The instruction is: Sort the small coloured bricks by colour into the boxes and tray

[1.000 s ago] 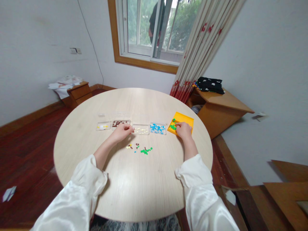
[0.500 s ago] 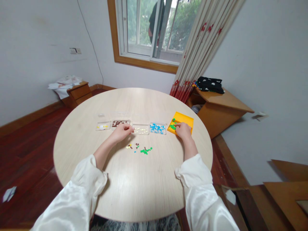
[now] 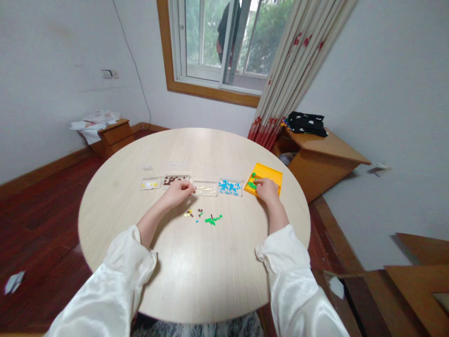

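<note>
My left hand (image 3: pixel 179 191) is closed in a pinch at the left end of a clear box of cream pieces (image 3: pixel 205 189); anything between its fingertips is too small to make out. Over the yellow box (image 3: pixel 272 172), my right hand (image 3: pixel 268 189) has its fingers bent down among small green building bricks (image 3: pixel 251 184), and what they grip is hidden. On the table in front lie a loose cluster of green bricks (image 3: pixel 212 220), several brown pieces (image 3: pixel 200 210) and a few yellow and cream pieces (image 3: pixel 188 213). One tiny blue piece (image 3: pixel 197 221) sits beside them.
Clear boxes of blue pieces (image 3: pixel 230 186), dark brown pieces (image 3: pixel 171 179) and yellow and white pieces (image 3: pixel 150 183) stand in the row on the round table (image 3: pixel 206 267). Wooden cabinets (image 3: pixel 326 150) flank the table. Through the window, part of a person (image 3: pixel 226 32) shows.
</note>
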{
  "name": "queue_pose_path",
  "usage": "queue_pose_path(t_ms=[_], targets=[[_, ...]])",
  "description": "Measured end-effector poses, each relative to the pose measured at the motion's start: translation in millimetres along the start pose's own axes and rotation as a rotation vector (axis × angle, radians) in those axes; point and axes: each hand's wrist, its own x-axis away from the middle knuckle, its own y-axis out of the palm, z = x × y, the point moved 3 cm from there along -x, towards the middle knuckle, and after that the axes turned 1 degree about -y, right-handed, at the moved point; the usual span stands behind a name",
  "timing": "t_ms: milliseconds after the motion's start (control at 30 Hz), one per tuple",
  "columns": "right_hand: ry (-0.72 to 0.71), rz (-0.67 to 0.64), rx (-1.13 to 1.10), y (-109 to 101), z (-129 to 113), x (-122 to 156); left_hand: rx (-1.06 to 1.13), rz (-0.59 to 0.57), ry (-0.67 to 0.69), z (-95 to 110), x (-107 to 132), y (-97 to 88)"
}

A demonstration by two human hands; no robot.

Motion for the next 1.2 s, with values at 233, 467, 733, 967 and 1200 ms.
queue_pose_path(t_ms=[233, 467, 733, 967, 1200], targets=[[0.003, -0.012, -0.011, -0.4, -0.1, -0.8, 0.006, -0.005, 0.0, 4.8, 2.3, -0.5], [-0.008, -0.053, 0.014, 1.7, -0.8, -1.2, 0.002, 0.003, -0.007, 3.1, 2.0, 0.0], [-0.016, -0.027, 0.014, 0.1, -0.3, -0.8, 0.015, -0.004, -0.012, 2.5, 1.9, 0.4], [-0.024, 0.027, -0.031, -1.4, 0.1, -0.8, 0.008, 0.004, 0.011, -1.5, 0.2, 0.4], [-0.068, 0.146, -0.125, -3.6, 1.4, -0.9, 0.001, 0.0, 0.019, -1.8, -0.9, -1.3]])
